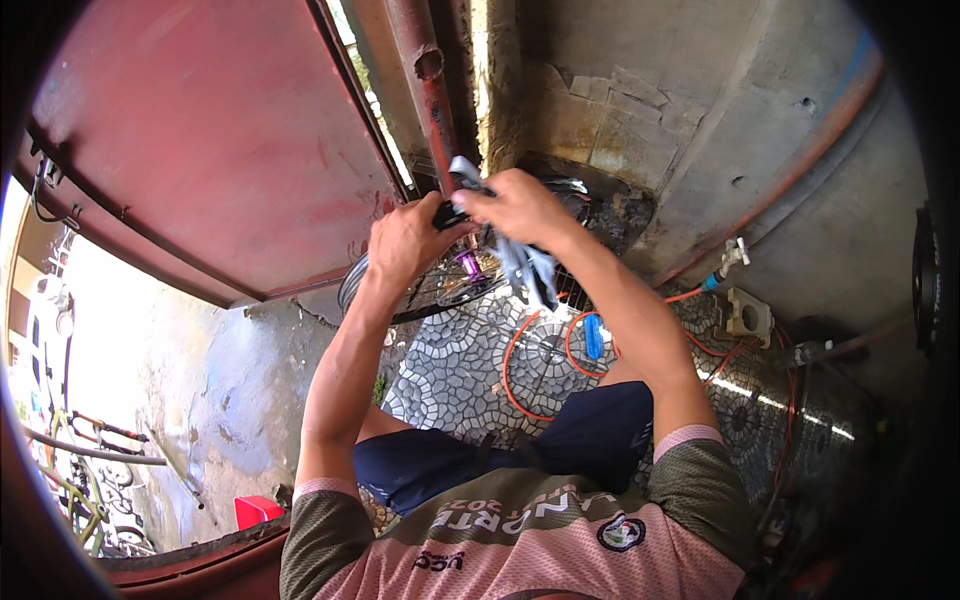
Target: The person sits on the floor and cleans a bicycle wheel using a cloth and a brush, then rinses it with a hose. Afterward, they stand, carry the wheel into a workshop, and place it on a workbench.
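A spoked bicycle wheel (402,315) with a purple hub (468,264) is below my hands, over the patterned tiles. My left hand (398,243) has its fingers closed at a black edge (449,214) that looks like part of the wheel's rim; the hand hides most of it. Bunched in my right hand (521,208) is a grey-white cloth (528,272), pressed against that same black edge. One end of the cloth sticks up past the thumb, and the rest hangs down beside the wheel. My hands are close together, nearly touching.
An orange hose (512,375) loops over the tiled floor (440,375) near a blue object (594,338). A tap (735,252) stands at the right wall. The red metal door (215,130) fills the left, beside a red pipe (432,100). Bicycles (95,490) stand at far left.
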A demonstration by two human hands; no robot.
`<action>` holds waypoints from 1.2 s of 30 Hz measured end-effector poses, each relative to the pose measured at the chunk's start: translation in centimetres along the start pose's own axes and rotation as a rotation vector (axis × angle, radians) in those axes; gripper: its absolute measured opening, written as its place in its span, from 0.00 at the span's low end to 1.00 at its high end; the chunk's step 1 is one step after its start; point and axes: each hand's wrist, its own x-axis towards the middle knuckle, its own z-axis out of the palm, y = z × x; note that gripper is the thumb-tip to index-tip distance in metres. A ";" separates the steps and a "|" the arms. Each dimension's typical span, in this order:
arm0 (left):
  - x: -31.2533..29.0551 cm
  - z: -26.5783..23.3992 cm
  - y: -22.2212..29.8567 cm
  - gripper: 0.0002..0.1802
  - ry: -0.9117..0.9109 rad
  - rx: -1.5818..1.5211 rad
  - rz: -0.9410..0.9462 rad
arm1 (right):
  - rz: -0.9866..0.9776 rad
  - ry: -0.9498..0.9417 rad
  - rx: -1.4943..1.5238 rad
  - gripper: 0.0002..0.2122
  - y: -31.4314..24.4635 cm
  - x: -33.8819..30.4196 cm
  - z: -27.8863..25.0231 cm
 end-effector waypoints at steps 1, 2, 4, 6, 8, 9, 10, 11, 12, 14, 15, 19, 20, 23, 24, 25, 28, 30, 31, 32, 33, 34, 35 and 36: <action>-0.3 -0.5 -0.3 0.33 -0.043 -0.040 -0.047 | 0.108 0.010 -0.024 0.25 1.3 -0.5 -2.4; -0.7 -1.1 -0.4 0.34 -0.088 -0.079 -0.088 | 0.142 0.068 0.137 0.23 3.8 -1.4 -4.3; -2.1 -1.1 -2.8 0.34 0.057 -0.079 -0.028 | 0.256 0.280 0.293 0.20 6.2 -2.8 -8.5; -3.5 -1.1 -5.3 0.33 0.117 -0.083 -0.010 | 0.302 0.556 0.455 0.16 11.2 -4.4 -15.0; -4.3 -1.7 -7.8 0.33 0.108 -0.091 -0.028 | 0.211 0.799 0.736 0.15 16.7 -6.4 -21.4; -4.3 -1.7 -8.6 0.33 0.099 -0.108 -0.017 | 0.269 0.787 0.715 0.14 19.7 -8.1 -24.3; -4.5 -1.5 -9.4 0.32 0.089 -0.130 -0.008 | 0.330 0.775 0.691 0.13 21.9 -9.9 -26.7; -5.2 -1.5 -10.4 0.32 0.077 -0.138 -0.013 | 0.342 1.012 0.721 0.13 22.9 -10.5 -28.1; -6.3 -1.4 -11.9 0.32 0.103 -0.159 -0.023 | 0.355 1.248 0.743 0.13 23.7 -11.4 -29.3; -7.9 -1.3 -15.5 0.31 0.163 -0.198 -0.034 | 0.318 1.206 0.840 0.16 24.2 -15.3 -32.6; -8.5 -1.2 -16.5 0.30 0.183 -0.253 -0.047 | 0.308 1.186 0.798 0.17 23.8 -16.8 -33.4; -9.5 -2.1 -15.9 0.29 0.183 -0.242 -0.105 | 0.430 1.001 0.057 0.24 18.6 -12.6 -26.6; -8.5 -2.2 -14.8 0.29 0.181 -0.225 -0.098 | 0.298 0.922 0.107 0.22 16.4 -11.5 -24.2; -6.6 -1.9 -12.0 0.29 0.160 -0.208 -0.057 | -0.064 0.618 -0.224 0.25 8.2 -7.6 -15.7; -6.3 -1.9 -11.4 0.29 0.138 -0.185 -0.051 | -0.037 0.468 -0.298 0.32 5.8 -6.3 -13.3; -6.1 -1.6 -10.9 0.30 0.142 -0.188 -0.031 | -0.028 0.402 -0.465 0.36 4.6 -5.3 -10.7; -5.6 -1.1 -10.1 0.31 0.153 -0.186 0.021 | 0.184 -0.022 -0.841 0.46 3.1 -2.5 -6.6; -5.7 -0.9 -10.0 0.32 0.150 -0.167 0.042 | 0.175 -0.069 -0.615 0.40 4.9 -1.9 -5.6; -6.0 -0.9 -10.1 0.33 0.147 -0.151 0.035 | 0.172 -0.122 -0.477 0.38 5.6 -1.7 -5.7; -6.2 -1.1 -10.4 0.33 0.160 -0.159 0.042 | 0.169 -0.175 -0.339 0.36 6.4 -1.7 -5.9; -6.5 -1.2 -10.9 0.33 0.172 -0.168 0.047 | 0.132 -0.207 -0.228 0.30 6.6 -1.8 -6.0; -6.8 -1.3 -11.3 0.33 0.184 -0.177 0.053 | 0.112 -0.216 -0.179 0.28 7.3 -1.9 -5.9; -7.4 -1.3 -11.6 0.34 0.154 -0.198 0.050 | 0.093 -0.223 -0.130 0.27 8.2 -2.2 -5.7; -7.7 -1.5 -11.7 0.34 0.125 -0.221 0.051 | 0.075 -0.226 -0.083 0.26 8.9 -2.6 -5.9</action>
